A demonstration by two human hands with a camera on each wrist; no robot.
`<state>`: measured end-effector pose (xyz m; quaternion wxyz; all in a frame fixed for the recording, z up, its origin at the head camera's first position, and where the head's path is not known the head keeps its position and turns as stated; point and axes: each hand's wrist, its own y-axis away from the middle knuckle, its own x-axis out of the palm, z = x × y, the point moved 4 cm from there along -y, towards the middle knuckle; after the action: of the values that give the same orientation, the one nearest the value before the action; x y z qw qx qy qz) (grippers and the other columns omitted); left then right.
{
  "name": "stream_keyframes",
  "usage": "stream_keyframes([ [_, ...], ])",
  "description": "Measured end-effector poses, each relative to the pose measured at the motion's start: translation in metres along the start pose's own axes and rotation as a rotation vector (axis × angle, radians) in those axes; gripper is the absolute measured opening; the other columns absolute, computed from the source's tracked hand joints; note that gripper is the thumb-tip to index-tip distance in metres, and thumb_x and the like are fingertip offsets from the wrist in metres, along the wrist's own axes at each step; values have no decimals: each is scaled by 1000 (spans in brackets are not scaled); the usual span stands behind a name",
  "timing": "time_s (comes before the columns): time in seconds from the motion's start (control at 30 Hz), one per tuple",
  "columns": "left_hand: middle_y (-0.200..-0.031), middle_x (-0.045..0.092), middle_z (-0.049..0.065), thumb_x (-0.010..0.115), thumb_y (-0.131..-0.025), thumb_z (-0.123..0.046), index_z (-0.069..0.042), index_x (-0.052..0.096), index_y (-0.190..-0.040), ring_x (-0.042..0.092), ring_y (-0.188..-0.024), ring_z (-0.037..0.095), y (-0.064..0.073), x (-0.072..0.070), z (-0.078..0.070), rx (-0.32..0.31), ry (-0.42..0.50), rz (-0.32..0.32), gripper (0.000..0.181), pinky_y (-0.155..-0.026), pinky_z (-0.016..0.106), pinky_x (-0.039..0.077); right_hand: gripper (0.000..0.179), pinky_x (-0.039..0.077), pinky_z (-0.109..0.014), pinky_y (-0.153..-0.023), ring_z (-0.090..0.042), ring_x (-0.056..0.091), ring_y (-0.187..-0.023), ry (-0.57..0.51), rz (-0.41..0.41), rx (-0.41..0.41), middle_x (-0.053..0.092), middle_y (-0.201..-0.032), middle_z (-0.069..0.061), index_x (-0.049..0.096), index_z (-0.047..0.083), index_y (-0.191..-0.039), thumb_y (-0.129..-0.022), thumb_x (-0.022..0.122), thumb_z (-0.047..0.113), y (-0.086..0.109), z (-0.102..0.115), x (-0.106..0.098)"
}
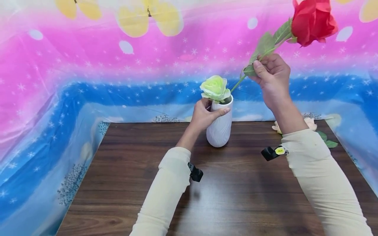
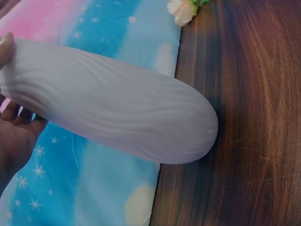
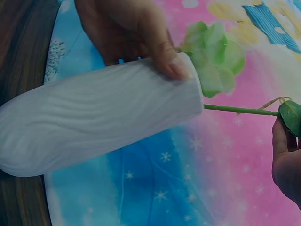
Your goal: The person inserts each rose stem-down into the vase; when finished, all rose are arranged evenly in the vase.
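**Grip the stem (image 1: 238, 83), spare the petals (image 1: 314, 24)**

The right hand (image 1: 274, 78) pinches the red rose (image 1: 307, 28) among its leaves (image 1: 265, 44), stem slanting to the white vase (image 1: 218, 129); how deep it reaches I can't tell. The flower looks light and artificial: stiffish stem, soft petals that would crease. The left hand (image 1: 203, 114) grips the vase on the desk (image 1: 133, 183) near its rim (image 3: 196, 89), by the pale green rose (image 1: 215, 88). Hard, probably breakable, it wants that firm hold.

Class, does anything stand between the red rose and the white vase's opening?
Nothing visible blocks the red rose; its stem reaches the white vase at the opening. The green flower sits over the opening's left side in the head view, beside the stem.
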<state>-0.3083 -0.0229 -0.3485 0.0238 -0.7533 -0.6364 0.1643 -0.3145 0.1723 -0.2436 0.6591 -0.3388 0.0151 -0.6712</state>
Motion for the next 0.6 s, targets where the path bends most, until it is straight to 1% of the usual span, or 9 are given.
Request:
stream_keyframes([
  [0.1, -132, 67, 12, 84, -85, -20, -9, 58, -135, 67, -123, 26, 0, 1, -1, 1, 16, -4, 57, -103, 40, 56, 17, 63, -24, -74, -10, 75, -79, 38, 17, 5, 78, -85, 1, 73, 11, -93, -94, 65, -4, 2, -8, 1],
  [0.17, -131, 68, 14, 84, -84, -18, -8, 59, -134, 67, -122, 27, 0, 1, -1, 3, 29, -13, 57, -103, 40, 57, 18, 62, -23, -75, -8, 75, -80, 87, 25, 4, 78, -86, 4, 73, 14, -92, -94, 67, -3, 4, -14, 1],
  [0.33, -132, 67, 13, 84, -85, -17, -9, 58, -136, 66, -124, 26, 0, 3, 0, 7, 33, -7, 58, -105, 38, 55, 16, 62, -21, -72, -5, 74, -79, 173, 22, 1, 79, -87, 7, 72, 19, -91, -91, 74, 3, 8, -25, -3],
  [0.53, -132, 68, 13, 84, -85, -18, -9, 58, -135, 66, -124, 25, -1, 3, -1, 15, 20, -17, 57, -105, 38, 55, 12, 62, -22, -74, -4, 74, -82, 223, 43, -11, 79, -90, 10, 71, 22, -93, -90, 77, 12, 8, -28, -1],
  [0.6, -131, 68, 13, 84, -85, -18, -9, 58, -135, 66, -124, 26, -1, 2, -1, 16, 19, -16, 56, -105, 39, 55, 15, 62, -21, -74, -4, 73, -82, 222, 42, -7, 79, -90, 11, 71, 22, -92, -91, 75, 8, 7, -28, 0],
])
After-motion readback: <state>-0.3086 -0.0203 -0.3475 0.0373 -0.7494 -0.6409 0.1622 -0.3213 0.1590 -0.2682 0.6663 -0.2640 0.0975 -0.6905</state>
